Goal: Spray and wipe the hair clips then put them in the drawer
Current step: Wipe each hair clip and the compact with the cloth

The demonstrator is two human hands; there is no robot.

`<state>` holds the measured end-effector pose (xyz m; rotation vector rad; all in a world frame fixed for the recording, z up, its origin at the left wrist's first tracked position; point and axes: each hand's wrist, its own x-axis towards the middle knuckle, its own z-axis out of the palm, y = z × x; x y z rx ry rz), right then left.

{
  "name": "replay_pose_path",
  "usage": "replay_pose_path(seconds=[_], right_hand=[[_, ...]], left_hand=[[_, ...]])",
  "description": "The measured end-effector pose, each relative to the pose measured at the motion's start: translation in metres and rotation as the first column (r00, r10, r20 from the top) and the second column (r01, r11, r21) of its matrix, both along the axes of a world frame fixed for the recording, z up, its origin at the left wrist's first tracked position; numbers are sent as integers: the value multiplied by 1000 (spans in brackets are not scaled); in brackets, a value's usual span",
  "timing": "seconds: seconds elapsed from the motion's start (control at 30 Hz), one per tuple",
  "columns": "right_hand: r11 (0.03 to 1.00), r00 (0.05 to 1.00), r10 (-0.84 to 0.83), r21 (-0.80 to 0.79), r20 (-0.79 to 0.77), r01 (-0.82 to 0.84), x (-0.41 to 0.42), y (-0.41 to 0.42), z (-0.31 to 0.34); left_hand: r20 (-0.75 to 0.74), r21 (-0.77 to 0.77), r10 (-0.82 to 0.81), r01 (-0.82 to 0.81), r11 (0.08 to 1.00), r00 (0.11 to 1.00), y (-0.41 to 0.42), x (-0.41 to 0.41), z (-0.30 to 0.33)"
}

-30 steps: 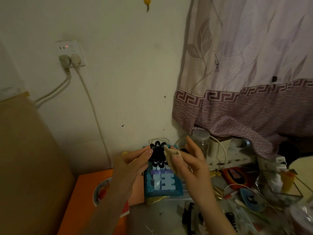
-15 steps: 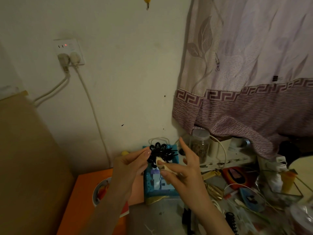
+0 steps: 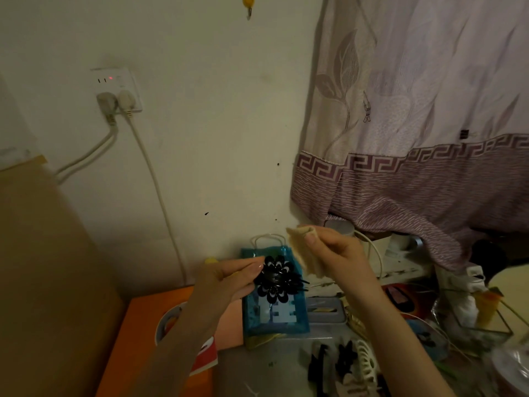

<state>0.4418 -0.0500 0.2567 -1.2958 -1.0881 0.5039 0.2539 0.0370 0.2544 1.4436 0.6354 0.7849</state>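
The hands are raised over a crowded worktop (image 3: pixel 274 368) in a wall corner, a curtain (image 3: pixel 415 156) hanging at the right. The left hand (image 3: pixel 229 282) pinches a black flower-shaped hair clip (image 3: pixel 276 279) at its left edge, in front of a blue gift bag (image 3: pixel 274 319). The right hand (image 3: pixel 335 250), higher and apart from the clip, pinches a folded beige cloth (image 3: pixel 306 253). More clips (image 3: pixel 343 365) lie below.

The left hand (image 3: pixel 229 279) covers the black flower clip's (image 3: pixel 276 279) left edge. More hair clips (image 3: pixel 347 365) near the bottom edge are dim and blurred, partly behind the right forearm.
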Motion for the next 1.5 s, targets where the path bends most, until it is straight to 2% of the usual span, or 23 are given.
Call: replay_pose_path(seconds=[0.07,0.13,0.27,0.37,0.5,0.8,0.97,1.17,1.4,1.5], right_hand=[[988,990,131,-88,49,-126,1,5,0],[956,970,243,-170,9,-238,1,8,-2],[916,942,317,-223,-106,-334,-5,9,-5],[919,935,303,-204,-186,-338,-6,11,-7],[945,946,246,-163,-212,-283,-8,16,-12],[965,947,198,-122,-254,-234,2,9,-25],[979,934,143,-90,-328,-182,8,1,-22],[966,931,197,-100,-307,-237,-8,9,-17],[973,923,186,-71,-337,-222,-9,12,-14],[973,926,180,-80,-333,-218,-7,14,-11]], left_hand=[[2,10,-33,33,999,999,1,2,0],[-1,17,-51,51,999,999,2,3,0],[-6,12,-69,69,998,998,6,1,1],[-5,2,-90,90,996,996,8,-1,2],[-1,8,-126,126,992,992,8,-1,5],[-47,-28,-58,57,998,997,10,-3,5],[-20,-45,-58,57,997,998,11,-2,7],[-45,-8,-125,125,992,991,4,6,6],[-70,-63,-80,76,995,994,3,2,10],[-129,-65,-100,92,994,987,3,1,14]])
